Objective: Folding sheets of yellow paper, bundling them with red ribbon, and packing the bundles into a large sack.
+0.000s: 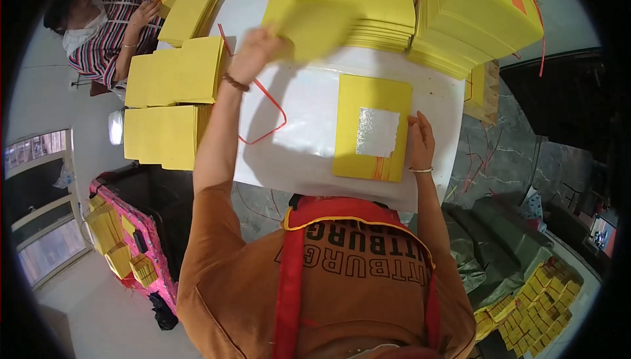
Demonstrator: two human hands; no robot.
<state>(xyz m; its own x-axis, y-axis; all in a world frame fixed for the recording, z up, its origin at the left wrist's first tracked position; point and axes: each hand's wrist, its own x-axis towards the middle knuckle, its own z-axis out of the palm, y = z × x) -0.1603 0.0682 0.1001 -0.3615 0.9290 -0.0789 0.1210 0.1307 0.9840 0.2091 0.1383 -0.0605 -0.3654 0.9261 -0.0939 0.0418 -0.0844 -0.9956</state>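
Observation:
My left hand (259,50) is raised over the far part of the table, closed on the edge of a yellow paper sheet (322,27) that is smeared by motion. Flat on the white tabletop in front of me lies a yellow paper piece (348,129) with a silver-white square patch and a red-orange mark below it. My right hand (422,139) rests at this piece's right edge, fingers stretched out and nothing gripped. Stacks of plain yellow paper (378,7) stand just beyond the blurred sheet.
More yellow stacks (161,132) line the table's left side, and a tall bundle (470,11) stands far right. A red strap (276,106) lies on the white table (296,162). A co-worker (98,37) handles yellow paper at far left. A pink-edged bin (141,227) stands lower left.

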